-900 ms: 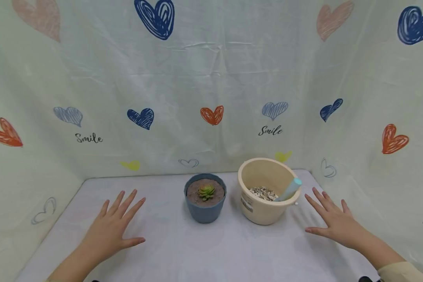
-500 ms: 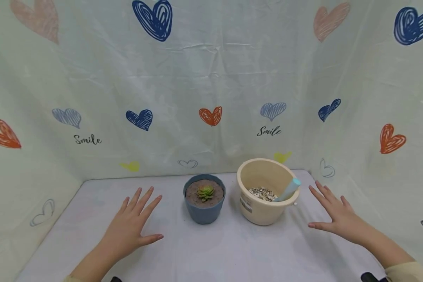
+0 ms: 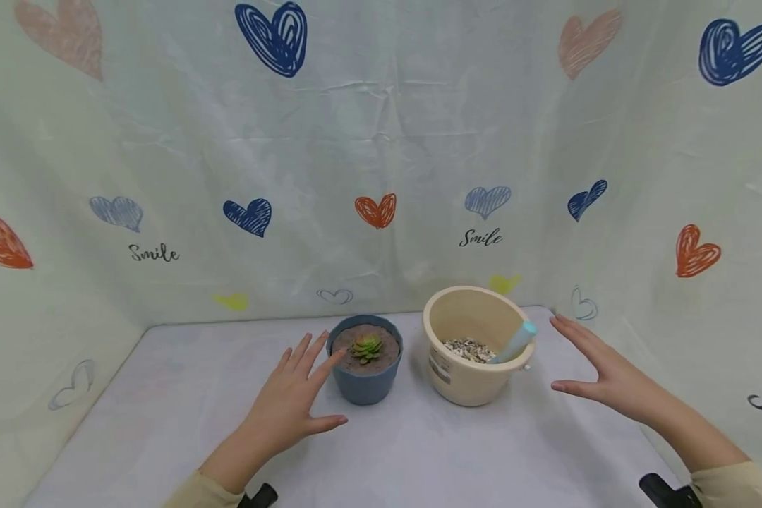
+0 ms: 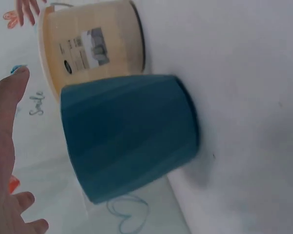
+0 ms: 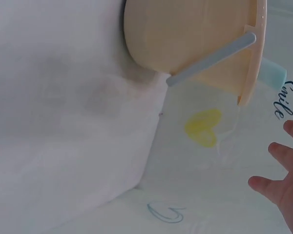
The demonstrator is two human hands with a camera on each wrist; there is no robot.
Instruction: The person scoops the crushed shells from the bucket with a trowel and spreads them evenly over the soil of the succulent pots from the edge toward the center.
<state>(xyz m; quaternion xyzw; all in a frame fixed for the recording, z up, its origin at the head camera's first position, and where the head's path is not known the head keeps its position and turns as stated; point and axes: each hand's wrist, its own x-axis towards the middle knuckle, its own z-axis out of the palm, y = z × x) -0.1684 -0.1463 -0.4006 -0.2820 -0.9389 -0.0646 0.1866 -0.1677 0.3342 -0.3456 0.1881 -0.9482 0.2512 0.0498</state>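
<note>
A blue flowerpot [image 3: 365, 386] full of brown soil stands on the table, with a small green succulent [image 3: 367, 347] in its middle. My left hand [image 3: 282, 406] hovers just left of the pot, fingers spread; in the head view a fingertip overlaps the rim, and contact cannot be told. To the pot's right is a cream bucket [image 3: 466, 384] holding mixed grit [image 3: 468, 349] and a light-blue handle-like tool [image 3: 514, 343] leaning on its rim. My right hand [image 3: 616, 374] is held right of the bucket, apart from it, fingers extended and thumb out. Both hands hold nothing.
A white cloth covers the table [image 3: 197, 395]. Behind and at both sides hangs a pale curtain [image 3: 330, 141] printed with hearts and words. The bucket's grey bail handle [image 5: 210, 59] hangs down on its right side.
My left hand has moved right, from the table's left part to beside the flowerpot. My right hand has risen slightly and its fingers have drawn together. Pot and bucket stay put.
</note>
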